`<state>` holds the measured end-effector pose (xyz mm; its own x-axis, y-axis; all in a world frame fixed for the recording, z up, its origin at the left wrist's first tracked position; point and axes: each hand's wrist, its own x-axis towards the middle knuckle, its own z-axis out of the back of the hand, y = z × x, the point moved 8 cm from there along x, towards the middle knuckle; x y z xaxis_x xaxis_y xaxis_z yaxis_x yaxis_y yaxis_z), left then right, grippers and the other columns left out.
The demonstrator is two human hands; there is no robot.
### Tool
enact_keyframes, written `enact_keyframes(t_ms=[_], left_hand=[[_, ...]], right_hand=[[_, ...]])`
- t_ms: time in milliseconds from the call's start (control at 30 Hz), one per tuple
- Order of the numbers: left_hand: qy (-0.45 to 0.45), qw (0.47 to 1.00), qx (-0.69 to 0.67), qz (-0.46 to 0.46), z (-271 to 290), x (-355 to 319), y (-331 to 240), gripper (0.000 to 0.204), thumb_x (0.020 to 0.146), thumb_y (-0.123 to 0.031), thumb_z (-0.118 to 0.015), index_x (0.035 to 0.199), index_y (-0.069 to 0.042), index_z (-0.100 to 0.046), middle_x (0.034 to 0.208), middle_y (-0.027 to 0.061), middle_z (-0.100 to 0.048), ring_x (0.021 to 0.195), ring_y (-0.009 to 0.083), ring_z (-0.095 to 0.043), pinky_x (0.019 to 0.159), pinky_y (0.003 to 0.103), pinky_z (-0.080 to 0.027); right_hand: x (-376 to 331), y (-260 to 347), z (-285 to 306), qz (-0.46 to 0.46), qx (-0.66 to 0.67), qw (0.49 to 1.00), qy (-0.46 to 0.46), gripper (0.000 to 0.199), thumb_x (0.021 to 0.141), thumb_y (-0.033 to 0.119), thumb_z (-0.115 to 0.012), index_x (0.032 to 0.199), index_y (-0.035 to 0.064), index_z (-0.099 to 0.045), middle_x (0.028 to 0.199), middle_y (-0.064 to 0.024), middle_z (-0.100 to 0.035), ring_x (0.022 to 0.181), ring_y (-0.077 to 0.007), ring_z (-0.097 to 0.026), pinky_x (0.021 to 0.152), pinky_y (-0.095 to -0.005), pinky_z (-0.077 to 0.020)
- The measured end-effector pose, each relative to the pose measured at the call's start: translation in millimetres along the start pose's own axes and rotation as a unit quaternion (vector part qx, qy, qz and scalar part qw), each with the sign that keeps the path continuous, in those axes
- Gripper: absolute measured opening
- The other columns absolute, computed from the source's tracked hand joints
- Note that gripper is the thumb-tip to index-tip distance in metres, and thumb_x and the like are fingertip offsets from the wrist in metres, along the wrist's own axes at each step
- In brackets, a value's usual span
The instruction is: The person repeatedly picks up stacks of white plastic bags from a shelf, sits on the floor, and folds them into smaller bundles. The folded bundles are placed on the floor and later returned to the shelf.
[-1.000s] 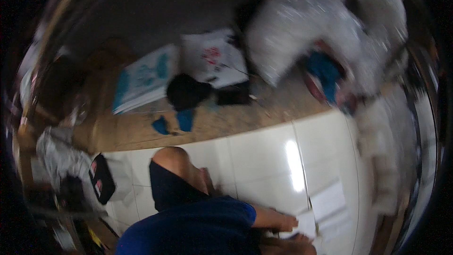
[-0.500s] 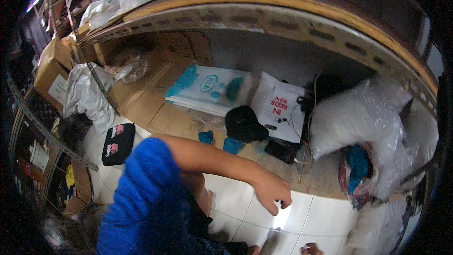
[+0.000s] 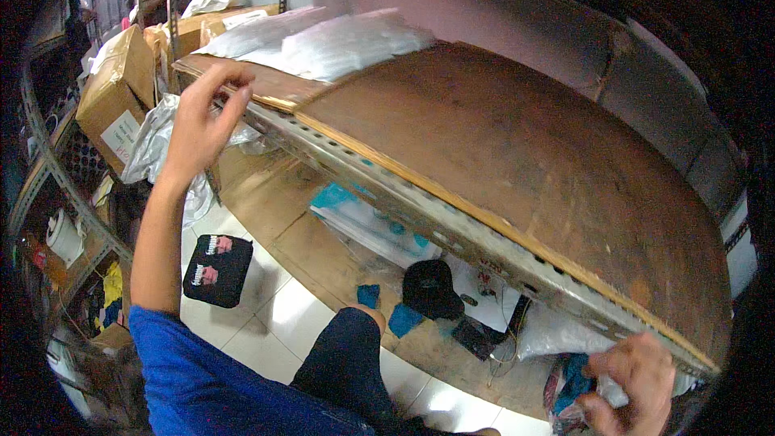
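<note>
My left hand (image 3: 208,117) is raised at the left end of the wooden shelf (image 3: 484,137), beside its slotted metal edge (image 3: 379,178). Its thumb and fingers are apart and hold nothing visible; whether they touch the edge I cannot tell. My right hand (image 3: 636,383) is low at the right, below the shelf edge, slightly blurred. The fingers curve with a gap to the thumb, and whitish plastic shows in that gap. Nearest to that hand is a bundle with blue cloth (image 3: 571,383), next to a clear plastic bag (image 3: 557,337).
Below the shelf, cardboard (image 3: 250,186) bears a black cap (image 3: 432,291), blue cloth pieces (image 3: 404,319) and flat white-and-turquoise packs (image 3: 363,230). A black zip case (image 3: 218,270) lies on the tiles. Plastic packs (image 3: 347,44) lie on the shelf; a carton (image 3: 121,97) stands left.
My view has risen, so the shelf top now shows. My left hand has come up to the shelf's left end from over the floor. My right hand is now beside the blue cloth.
</note>
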<state>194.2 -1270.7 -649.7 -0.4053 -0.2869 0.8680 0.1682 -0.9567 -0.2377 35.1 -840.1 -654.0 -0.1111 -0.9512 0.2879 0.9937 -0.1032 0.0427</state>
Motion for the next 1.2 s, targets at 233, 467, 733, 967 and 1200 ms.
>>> enact_keyframes(t_ms=[233, 467, 733, 967, 1200], left_hand=[[0.225, 0.971, 0.078, 0.024, -22, 65, 174, 0.039, 0.084, -0.015, -0.061, 0.119, 0.001, -0.056, 0.116, 0.0179, -0.062, 0.110, 0.0316, -0.059, 0.097, 0.037, -0.044], [0.329, 0.942, 0.039, 0.047, -69, 73, 259, 0.045, 0.083, -0.033, -0.064, 0.115, -0.002, -0.061, 0.109, 0.0236, -0.065, 0.103, 0.0390, -0.062, 0.091, 0.043, -0.047], [0.286, 0.956, 0.044, 0.051, -70, 74, 274, 0.038, 0.086, -0.032, -0.061, 0.111, -0.004, -0.064, 0.114, 0.0196, -0.064, 0.107, 0.0377, -0.059, 0.093, 0.043, -0.046], [0.275, 0.959, 0.035, 0.055, -63, 76, 282, 0.035, 0.087, -0.030, -0.059, 0.108, -0.003, -0.064, 0.110, 0.0208, -0.065, 0.104, 0.0399, -0.059, 0.092, 0.045, -0.046], [0.270, 0.962, 0.002, 0.038, -62, 73, 282, 0.037, 0.084, -0.028, -0.060, 0.110, -0.002, -0.063, 0.110, 0.0220, -0.064, 0.106, 0.0388, -0.059, 0.094, 0.044, -0.045]], right_hand=[[253, 65, -19, 0.196, 0.069, 0.977, -0.047, 0.034, 0.082, 0.019, -0.068, 0.112, 0.0030, -0.060, 0.090, -0.0146, -0.061, 0.082, -0.0349, -0.061, 0.072, -0.0413, -0.0495], [487, 147, -101, 0.321, -0.039, 0.941, -0.103, 0.032, 0.080, 0.019, -0.065, 0.108, 0.0030, -0.058, 0.103, -0.0166, -0.063, 0.096, -0.0350, -0.062, 0.082, -0.0460, -0.0515], [611, 136, -184, 0.102, -0.220, 0.951, 0.190, 0.034, 0.074, 0.020, -0.067, 0.106, 0.0115, -0.071, 0.112, -0.0106, -0.068, 0.103, -0.0285, -0.065, 0.085, -0.0403, -0.0535], [648, 137, -206, 0.051, -0.285, 0.915, 0.280, 0.036, 0.072, 0.023, -0.072, 0.109, 0.0211, -0.072, 0.110, -0.0029, -0.070, 0.103, -0.0238, -0.065, 0.084, -0.0419, -0.0531], [648, 137, -213, 0.080, -0.283, 0.944, 0.150, 0.025, 0.082, 0.022, -0.066, 0.107, 0.0197, -0.072, 0.108, -0.0024, -0.070, 0.104, -0.0213, -0.066, 0.083, -0.0417, -0.0524]])
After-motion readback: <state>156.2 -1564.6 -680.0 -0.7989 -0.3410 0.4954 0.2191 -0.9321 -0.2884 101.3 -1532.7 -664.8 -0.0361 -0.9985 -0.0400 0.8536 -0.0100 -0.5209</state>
